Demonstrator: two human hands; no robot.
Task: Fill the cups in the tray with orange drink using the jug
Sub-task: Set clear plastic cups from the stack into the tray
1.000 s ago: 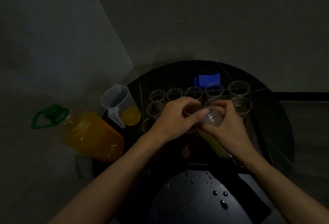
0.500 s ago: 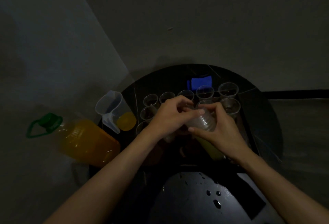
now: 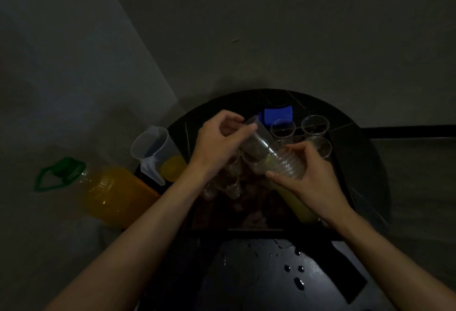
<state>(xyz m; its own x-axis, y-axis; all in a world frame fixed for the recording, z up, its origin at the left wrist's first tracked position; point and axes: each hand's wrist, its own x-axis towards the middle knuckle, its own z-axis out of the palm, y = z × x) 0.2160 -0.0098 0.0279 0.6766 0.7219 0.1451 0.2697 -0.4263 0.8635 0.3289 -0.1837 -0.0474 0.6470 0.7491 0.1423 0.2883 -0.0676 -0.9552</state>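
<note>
Black round worktop [image 3: 360, 170] carries the tray [image 3: 256, 228]. Above the tray, left hand [image 3: 218, 142] pinches the rim of a tilted cup stack [image 3: 272, 156]; right hand [image 3: 312, 182] grips its base. Jug [image 3: 154, 152] stands left of the tray.

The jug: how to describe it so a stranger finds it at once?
Find the round black table. At its left edge, between the big orange bottle with a green cap and the clear cups, stands the jug. Unlike the cups it is taller, has a side handle, and holds a little orange drink.
</note>
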